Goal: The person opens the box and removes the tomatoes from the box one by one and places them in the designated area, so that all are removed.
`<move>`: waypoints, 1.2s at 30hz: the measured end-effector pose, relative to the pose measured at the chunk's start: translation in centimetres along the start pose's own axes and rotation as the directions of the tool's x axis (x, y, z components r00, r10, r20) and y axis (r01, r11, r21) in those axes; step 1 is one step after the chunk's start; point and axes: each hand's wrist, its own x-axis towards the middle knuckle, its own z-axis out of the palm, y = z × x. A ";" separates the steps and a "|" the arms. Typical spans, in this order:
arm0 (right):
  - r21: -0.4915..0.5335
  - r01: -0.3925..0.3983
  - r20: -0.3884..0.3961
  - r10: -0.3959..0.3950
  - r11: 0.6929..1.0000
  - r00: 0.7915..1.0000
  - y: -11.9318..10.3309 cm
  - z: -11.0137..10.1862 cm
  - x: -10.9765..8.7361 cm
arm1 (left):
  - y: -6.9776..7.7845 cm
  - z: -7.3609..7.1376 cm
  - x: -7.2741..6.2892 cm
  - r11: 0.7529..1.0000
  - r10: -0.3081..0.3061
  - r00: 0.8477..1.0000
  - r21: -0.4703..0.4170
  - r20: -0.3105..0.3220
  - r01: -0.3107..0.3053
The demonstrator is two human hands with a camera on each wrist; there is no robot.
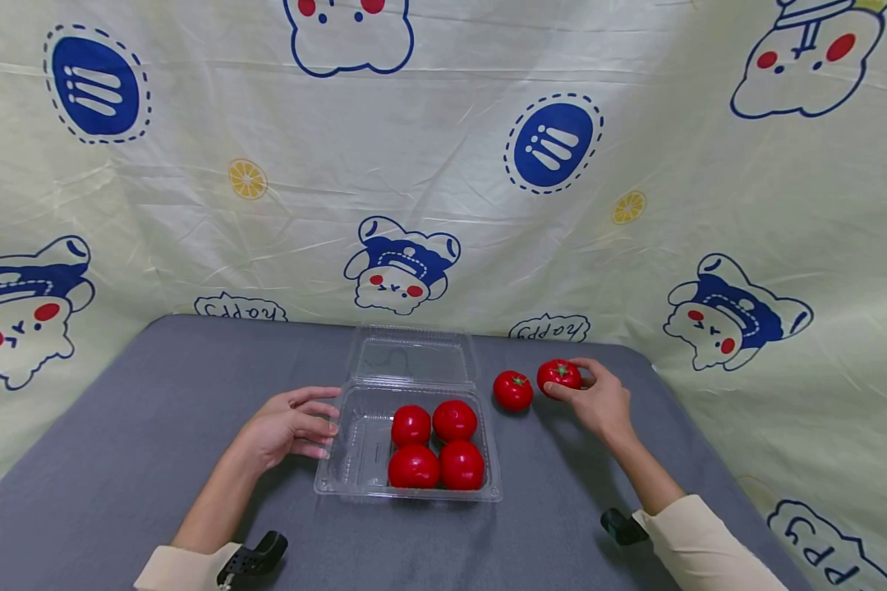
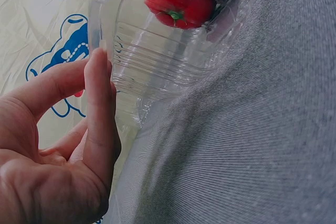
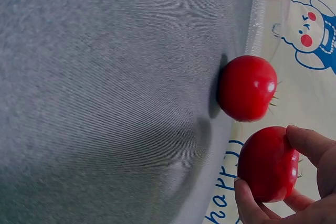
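My right hand [image 1: 599, 400] grips a red tomato [image 1: 558, 376] with a green stem between thumb and fingers. In the right wrist view that tomato [image 3: 268, 164] is off the table. Just to its left, a second tomato [image 1: 513, 391] rests on the table. A clear plastic clamshell box [image 1: 362, 460] stands with its lid [image 1: 414, 358] folded back. Inside, on the right side, sit several tomatoes [image 1: 438, 443]. My left hand [image 1: 284, 427] has its fingers extended against the box's left edge; the left wrist view shows the fingertips [image 2: 98, 59] at the rim.
A grey cloth covers the table [image 1: 192, 394]. Behind it hangs a pale curtain [image 1: 443, 164] printed with cartoon bears. Black wrist straps [image 1: 255, 560] are on both forearms.
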 end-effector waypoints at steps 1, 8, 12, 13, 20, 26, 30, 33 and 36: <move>-0.003 -0.001 -0.001 0.001 1.000 1.000 0.1 0.1 0.0 | 0.0 0.0 0.0 1.000 0.000 1.000 0.002 -0.002 0.000; -0.023 -0.019 0.000 0.019 1.000 1.000 0.7 0.8 0.1 | 0.0 0.1 0.1 1.000 0.002 1.000 0.012 -0.020 -0.002; -0.019 -0.040 0.017 0.040 0.999 0.999 1.0 1.0 -0.1 | 0.0 0.1 0.1 1.000 0.002 1.000 0.012 -0.021 -0.002; -0.021 -0.046 0.020 0.046 0.999 0.999 1.1 1.0 -0.1 | 0.0 0.1 0.1 1.000 0.002 1.000 0.012 -0.021 -0.002; -0.039 -0.057 0.016 0.058 0.998 0.998 1.6 1.7 -0.1 | -0.1 0.1 0.0 1.000 0.004 1.000 0.009 -0.014 -0.003; -0.053 -0.052 0.007 0.053 0.997 0.999 1.9 2.2 0.0 | 0.0 0.0 0.0 1.000 0.001 1.000 0.006 -0.009 -0.001; -0.047 -0.062 0.015 0.062 0.997 0.998 1.9 2.3 0.0 | 0.0 0.0 -0.1 1.000 0.002 1.000 0.002 -0.004 -0.002; -0.044 -0.068 0.023 0.069 0.997 0.997 1.8 2.3 -0.1 | 0.0 0.1 -0.1 1.000 -0.001 1.000 -0.003 -0.005 0.001; -0.041 -0.071 0.030 0.072 0.997 0.997 1.9 2.3 -0.2 | -0.1 0.2 0.0 1.000 0.000 1.000 0.002 -0.005 0.000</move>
